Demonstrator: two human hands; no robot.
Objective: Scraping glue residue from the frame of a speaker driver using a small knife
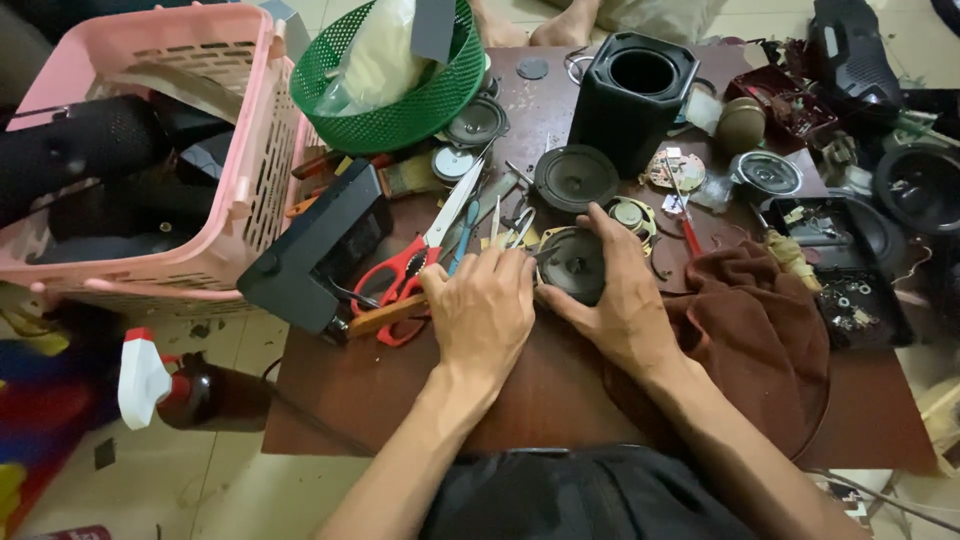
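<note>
Hands meet near the middle of the brown surface [560, 395]. We see the left hand [482, 312] lying knuckles up with its fingers curled down at the near-left rim of a small round speaker driver [575, 262]; its fingertips are tucked under, so we cannot tell whether they pinch anything. The right hand [622, 300] is closed around the driver's right side, thumb over the top edge, holding it on the surface.

Room is tight. Just left of the left hand lie red-handled scissors [405, 275] and a black box [318, 245], and beyond those a pink basket [200, 150] overhangs the surface's left edge. Behind the driver sit a second loose speaker cone [575, 177] and a tall black speaker housing [632, 95], with a green basket [400, 100] at the far left. A brown cloth [760, 330] is bunched just beside the right wrist, and a tray of small parts [850, 290] lies toward the right edge. The only bare stretch of surface is the near strip under the forearms.

On the floor at the left stands a spray bottle [160, 385]. The far right things are cut off by the frame, and the small tools between the scissors and the driver are too jumbled to name.
</note>
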